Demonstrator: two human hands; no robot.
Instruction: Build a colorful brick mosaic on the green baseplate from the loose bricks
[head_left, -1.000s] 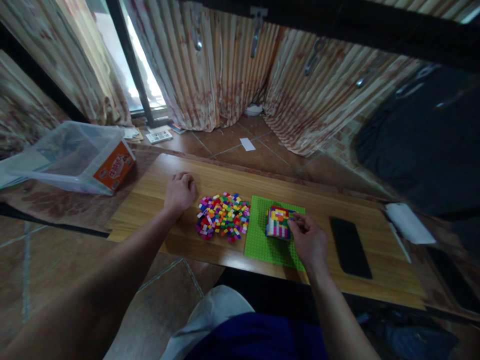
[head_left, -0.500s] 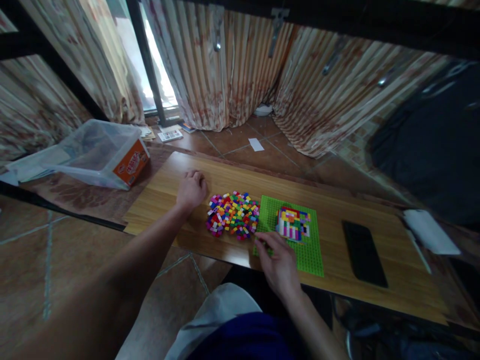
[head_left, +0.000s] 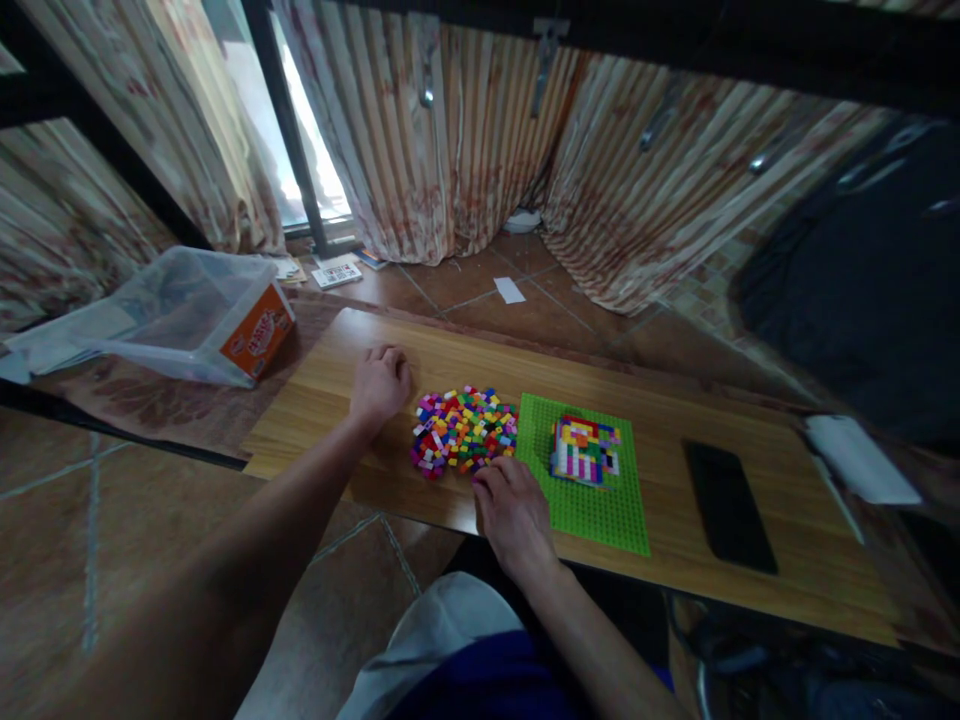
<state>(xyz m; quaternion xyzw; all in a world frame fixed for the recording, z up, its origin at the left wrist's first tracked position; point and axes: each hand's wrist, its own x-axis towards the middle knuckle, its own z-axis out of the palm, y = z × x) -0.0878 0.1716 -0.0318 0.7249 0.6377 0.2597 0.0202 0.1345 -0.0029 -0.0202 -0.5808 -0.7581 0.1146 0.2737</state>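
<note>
Loose toy building bricks [head_left: 459, 432] in many colours lie heaped on a wooden table. At the heap's near right edge is my right hand [head_left: 516, 520], its fingers bent and drawn together. A speck of pink shows by the fingertips, too small to name. My left hand [head_left: 380, 385] rests on the wood left of the heap, fingers curled in a loose fist with nothing seen in them. Right of the heap lies a green studded baseplate [head_left: 600, 525], and on it stands a multicoloured block of joined bricks [head_left: 585, 452].
A black phone [head_left: 729, 505] lies on the wooden table [head_left: 450, 345], to the right. Beyond the left end stands a clear plastic bin [head_left: 202, 300] with an orange label. Curtains [head_left: 480, 140] hang behind, and a sheet of paper [head_left: 509, 290] lies on the tiled floor.
My right hand has moved left, from over the baseplate's left part to the near edge of the brick heap. My left hand stays in place; the view has shifted slightly.
</note>
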